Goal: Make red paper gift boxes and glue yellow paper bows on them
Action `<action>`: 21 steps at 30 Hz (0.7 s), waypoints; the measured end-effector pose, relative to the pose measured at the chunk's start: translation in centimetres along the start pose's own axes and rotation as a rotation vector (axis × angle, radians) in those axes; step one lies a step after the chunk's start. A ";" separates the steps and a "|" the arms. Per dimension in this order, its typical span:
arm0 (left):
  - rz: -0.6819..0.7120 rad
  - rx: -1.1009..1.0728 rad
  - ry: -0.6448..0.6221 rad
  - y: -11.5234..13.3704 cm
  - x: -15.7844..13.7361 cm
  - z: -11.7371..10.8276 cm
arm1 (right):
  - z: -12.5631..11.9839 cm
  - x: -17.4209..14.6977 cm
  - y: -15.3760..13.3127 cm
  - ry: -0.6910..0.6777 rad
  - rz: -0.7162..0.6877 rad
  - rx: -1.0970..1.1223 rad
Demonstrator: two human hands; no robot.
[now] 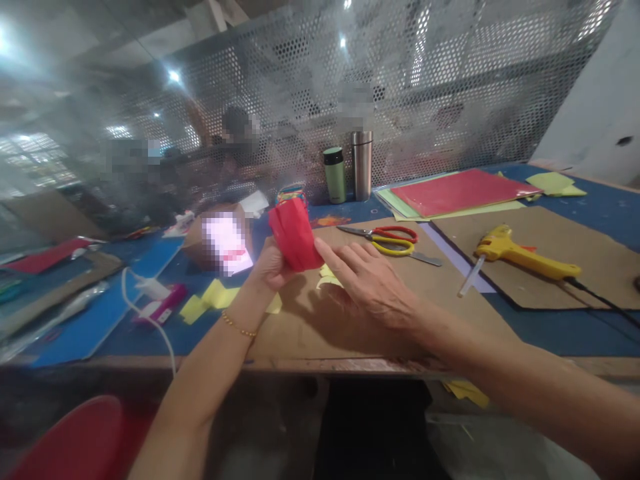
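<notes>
A red, folded piece that looks like paper or cloth (295, 233) is raised above the brown cardboard sheet. My left hand (273, 263) is closed around its lower left side, with a gold bead bracelet on the wrist. The index finger of my right hand (367, 280) is stretched out and touches its right edge; the thumb is hidden. Multicoloured strands (291, 194) show at its top, and I cannot tell whether they belong to it. Under the right fingertips lie yellow paper scraps (329, 277). Just beyond that hand are scissors (395, 240) with red and yellow handles.
A yellow glue gun (525, 257) rests on cardboard at the right. Behind stand a green flask (335, 177) and a steel flask (363, 167). Red sheets (465, 192) lie at the back right. A lit phone (227, 243) and white cable (150, 313) are left.
</notes>
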State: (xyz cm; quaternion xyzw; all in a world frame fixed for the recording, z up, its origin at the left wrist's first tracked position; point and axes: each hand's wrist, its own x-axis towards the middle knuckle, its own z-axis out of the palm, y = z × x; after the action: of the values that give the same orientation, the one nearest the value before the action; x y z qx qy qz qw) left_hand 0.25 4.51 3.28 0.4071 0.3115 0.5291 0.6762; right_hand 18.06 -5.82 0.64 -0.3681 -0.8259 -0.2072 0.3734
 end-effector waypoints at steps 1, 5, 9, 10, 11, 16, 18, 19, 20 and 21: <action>-0.006 0.001 -0.013 0.1 -0.1 0.0 | 0.0 0.0 0.0 -0.006 0.001 -0.015; -0.005 0.007 -0.057 0.1 -0.2 -0.2 | 0.0 0.1 0.1 -0.026 0.007 -0.042; -0.007 0.024 -0.070 0.0 -0.1 -0.3 | 0.0 0.0 0.1 -0.016 0.007 -0.006; -0.010 0.026 -0.069 0.0 -0.1 -0.3 | 0.0 0.0 0.1 -0.013 0.011 0.007; -0.011 0.026 -0.064 0.0 -0.1 -0.3 | 0.1 0.0 0.1 -0.013 0.013 0.021; -0.012 0.034 -0.016 0.2 -0.5 0.4 | 0.7 -0.1 0.6 -0.026 0.062 0.134; -0.004 0.027 0.007 0.3 -0.8 0.9 | 0.6 0.0 0.7 -0.032 0.096 0.189; 0.001 0.024 0.014 0.3 -1.0 1.1 | 0.5 0.0 0.8 -0.038 0.106 0.217; 0.006 0.022 0.017 0.3 -1.1 1.3 | 0.3 0.0 0.7 -0.044 0.110 0.244; 0.010 0.022 0.020 0.4 -1.2 1.4 | 0.1 0.0 0.7 -0.051 0.116 0.271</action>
State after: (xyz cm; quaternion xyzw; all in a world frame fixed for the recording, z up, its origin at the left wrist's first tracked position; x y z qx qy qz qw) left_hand 0.98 3.07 4.26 0.4108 0.3220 0.5330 0.6660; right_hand 18.52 -5.32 0.68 -0.3663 -0.8330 -0.0625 0.4100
